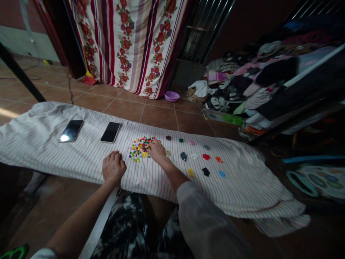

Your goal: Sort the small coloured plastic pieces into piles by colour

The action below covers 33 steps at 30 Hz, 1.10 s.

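A mixed heap of small, bright pieces (139,148), like beads or tiny blocks, lies on the striped cloth (88,162). My right hand (157,149) reaches over the heap's right side, fingertips pinched together among the pieces; what they grip is hidden. Curled and resting on the cloth, my left hand (113,167) sits left of the heap with nothing visible in it. To the right lie several small single-colour clusters, among them a red cluster (206,157), a black cluster (206,172), a yellow cluster (191,173) and a light blue cluster (222,174). A beige cluster (168,153) is beside my right wrist.
Two phones, a left phone (71,131) and a nearer phone (110,132), lie on the cloth's left part. Beyond the table edge are a floral curtain (125,46), a purple basin (171,96), a red broom (88,78) and heaped clothes (242,77).
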Each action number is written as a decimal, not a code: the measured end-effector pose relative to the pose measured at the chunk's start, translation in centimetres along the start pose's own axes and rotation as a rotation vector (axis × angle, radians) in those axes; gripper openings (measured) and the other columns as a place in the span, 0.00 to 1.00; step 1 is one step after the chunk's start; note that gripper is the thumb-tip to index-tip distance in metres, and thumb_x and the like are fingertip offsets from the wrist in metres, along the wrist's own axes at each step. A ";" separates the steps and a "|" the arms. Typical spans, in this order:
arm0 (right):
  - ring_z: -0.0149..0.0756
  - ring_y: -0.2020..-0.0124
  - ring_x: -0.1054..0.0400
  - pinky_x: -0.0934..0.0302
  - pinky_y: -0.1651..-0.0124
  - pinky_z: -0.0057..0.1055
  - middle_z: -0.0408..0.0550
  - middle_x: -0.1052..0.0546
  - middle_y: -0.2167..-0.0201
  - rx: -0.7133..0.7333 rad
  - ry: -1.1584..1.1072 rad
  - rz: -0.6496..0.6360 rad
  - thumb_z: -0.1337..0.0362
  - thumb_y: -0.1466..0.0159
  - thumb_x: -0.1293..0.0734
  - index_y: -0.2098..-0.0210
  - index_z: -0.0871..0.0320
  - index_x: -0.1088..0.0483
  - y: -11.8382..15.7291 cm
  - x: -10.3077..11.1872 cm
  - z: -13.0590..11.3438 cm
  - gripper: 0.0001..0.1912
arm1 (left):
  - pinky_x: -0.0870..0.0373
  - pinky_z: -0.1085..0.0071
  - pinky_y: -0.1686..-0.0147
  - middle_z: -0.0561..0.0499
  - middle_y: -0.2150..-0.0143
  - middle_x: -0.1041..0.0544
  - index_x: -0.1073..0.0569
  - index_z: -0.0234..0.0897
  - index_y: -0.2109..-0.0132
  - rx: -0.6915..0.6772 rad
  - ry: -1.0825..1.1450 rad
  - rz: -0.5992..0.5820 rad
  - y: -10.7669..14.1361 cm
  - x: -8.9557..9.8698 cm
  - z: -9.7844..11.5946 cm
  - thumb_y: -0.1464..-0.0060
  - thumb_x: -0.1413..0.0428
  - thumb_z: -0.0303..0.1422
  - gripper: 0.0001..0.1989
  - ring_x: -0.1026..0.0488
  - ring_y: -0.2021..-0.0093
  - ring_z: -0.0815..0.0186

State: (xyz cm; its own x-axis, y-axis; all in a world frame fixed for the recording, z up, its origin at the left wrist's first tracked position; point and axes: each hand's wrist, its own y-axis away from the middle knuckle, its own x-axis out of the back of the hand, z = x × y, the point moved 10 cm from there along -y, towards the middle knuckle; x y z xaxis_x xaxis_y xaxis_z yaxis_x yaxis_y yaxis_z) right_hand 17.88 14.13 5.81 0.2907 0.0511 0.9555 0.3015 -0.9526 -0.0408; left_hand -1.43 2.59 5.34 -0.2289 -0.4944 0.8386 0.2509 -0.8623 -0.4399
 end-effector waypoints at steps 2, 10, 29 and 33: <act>0.41 0.49 0.38 0.41 0.46 0.34 0.51 0.28 0.54 -0.001 -0.002 0.004 0.66 0.37 0.33 0.62 0.54 0.23 -0.1 0.0 -0.1 0.06 | 0.37 0.56 0.46 0.40 0.47 0.23 0.26 0.35 0.56 0.005 0.007 0.004 0.0 0.1 0.0 0.46 0.52 0.29 0.13 0.30 0.43 0.53; 0.39 0.54 0.35 0.41 0.50 0.33 0.49 0.26 0.60 0.041 -0.098 0.140 0.69 0.38 0.34 0.65 0.54 0.26 0.3 0.6 -0.1 0.05 | 0.37 0.55 0.46 0.41 0.48 0.23 0.25 0.37 0.56 0.015 0.026 0.007 -0.1 0.3 0.0 0.48 0.50 0.28 0.13 0.30 0.44 0.53; 0.34 0.61 0.29 0.37 0.54 0.30 0.45 0.22 0.64 -0.062 -0.324 0.345 0.69 0.38 0.38 0.59 0.55 0.28 8.7 3.6 7.0 0.10 | 0.36 0.54 0.47 0.39 0.46 0.24 0.26 0.36 0.56 0.007 0.008 -0.042 0.1 0.7 0.4 0.47 0.52 0.31 0.14 0.30 0.45 0.51; 0.34 0.61 0.28 0.35 0.55 0.30 0.46 0.22 0.61 -0.118 -0.360 0.462 0.67 0.36 0.40 0.57 0.54 0.26 12.3 5.2 10.7 0.12 | 0.36 0.53 0.47 0.39 0.46 0.25 0.27 0.36 0.55 -0.004 -0.017 -0.061 0.1 0.8 0.5 0.46 0.52 0.33 0.14 0.30 0.45 0.49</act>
State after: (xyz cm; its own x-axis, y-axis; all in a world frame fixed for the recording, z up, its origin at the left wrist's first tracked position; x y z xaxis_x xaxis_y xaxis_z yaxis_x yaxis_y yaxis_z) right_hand 32.80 5.86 7.20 0.6637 -0.2977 0.6862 -0.0267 -0.9262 -0.3760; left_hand -1.08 2.13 6.15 -0.2272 -0.4392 0.8692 0.2330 -0.8911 -0.3894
